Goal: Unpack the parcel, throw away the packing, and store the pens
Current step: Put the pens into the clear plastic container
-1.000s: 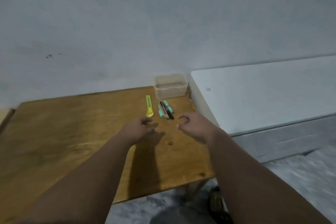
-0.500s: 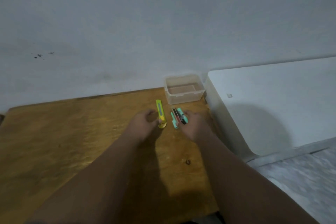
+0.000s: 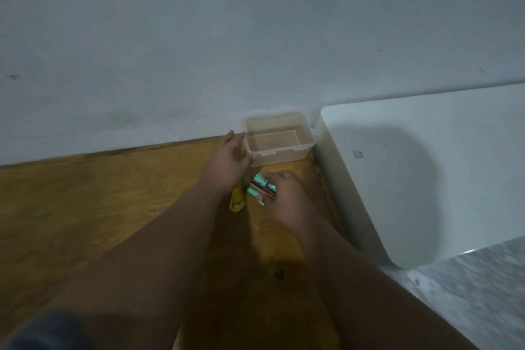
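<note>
A bunch of pens (image 3: 262, 187), mint green, red and black, is gripped in my right hand (image 3: 285, 197), lifted slightly off the wooden table (image 3: 99, 202). A clear plastic box (image 3: 279, 139) stands empty at the table's back right corner by the wall. My left hand (image 3: 231, 158) reaches to the box's left front corner with fingers spread, touching or almost touching its side. A yellow utility knife (image 3: 237, 200) lies on the table, partly hidden under my left wrist.
A white surface (image 3: 426, 179) sits right beside the table on the right, its edge close to the box. A grey wall (image 3: 255, 37) rises directly behind the table. Marbled grey floor (image 3: 483, 293) shows at lower right.
My right hand has closed on the pens and raised them off the table. My left hand has moved forward from near the knife to the box's left side.
</note>
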